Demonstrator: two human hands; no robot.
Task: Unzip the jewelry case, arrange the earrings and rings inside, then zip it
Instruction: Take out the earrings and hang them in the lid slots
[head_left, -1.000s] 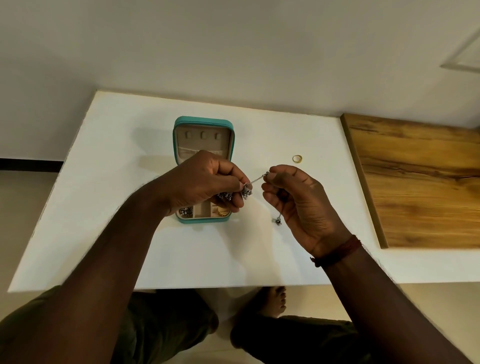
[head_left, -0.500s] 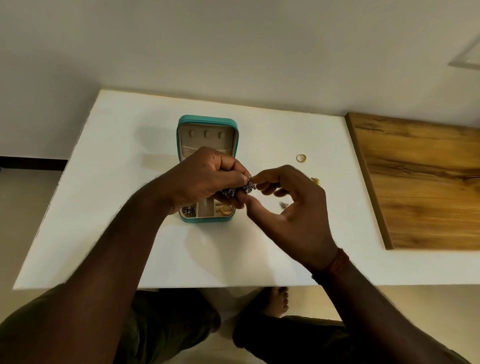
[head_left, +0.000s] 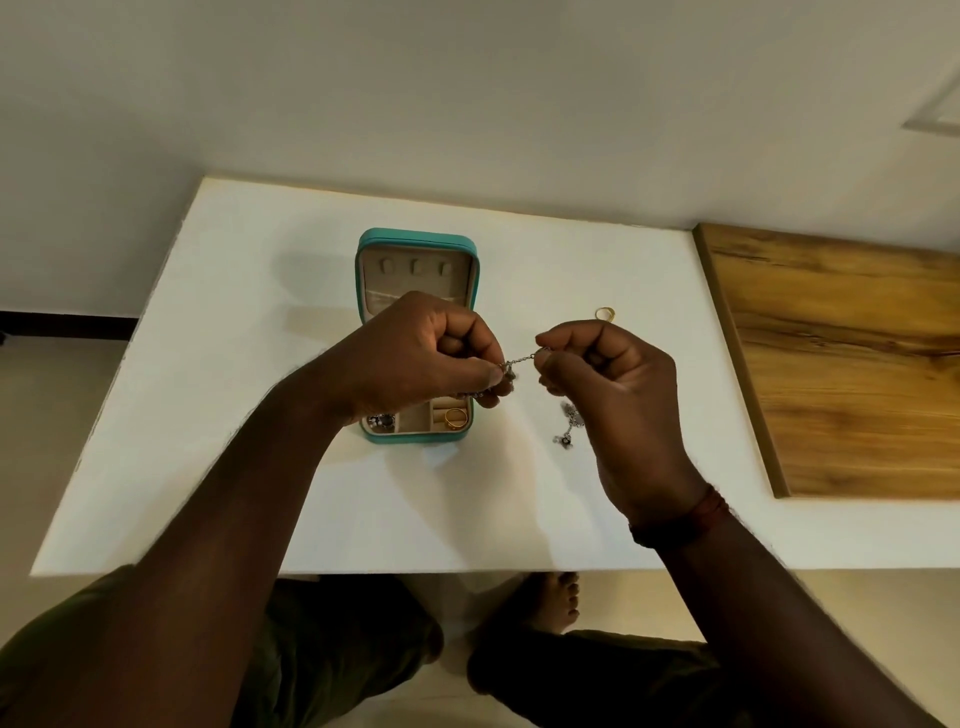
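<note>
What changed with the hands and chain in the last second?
Half a second ago the hands met; now the left hand and right hand have drawn apart again, stretching the silver chain between them. Both keep pinching it. The open jewelry case and loose gold ring stayed put.

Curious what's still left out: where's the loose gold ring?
In the head view, the loose gold ring lies on the white table, right of the open teal case and just beyond the right hand.

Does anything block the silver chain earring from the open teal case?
Nothing visible does. The teal zip jewelry case lies open beneath the left hand, which pinches the silver chain earring together with the right hand.
</note>
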